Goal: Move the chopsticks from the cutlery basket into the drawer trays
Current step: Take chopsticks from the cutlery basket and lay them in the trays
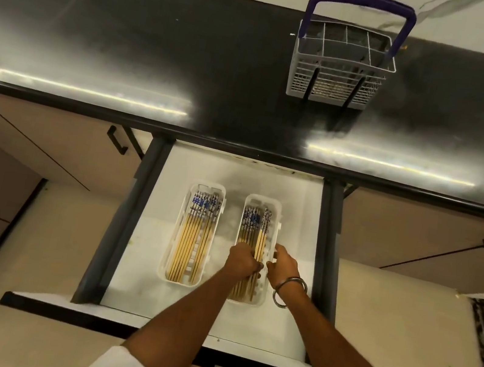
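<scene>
Drawer (open): two trays, chopsticks.

head view looks steeply down, close over the open drawer.

Basket sits on counter, far right. Open drawer below counter, nearer. Two trays side by side in drawer: left tray, right tray, chopsticks lying in both. Left hand over right tray's near half, right hand at its right edge.
</scene>
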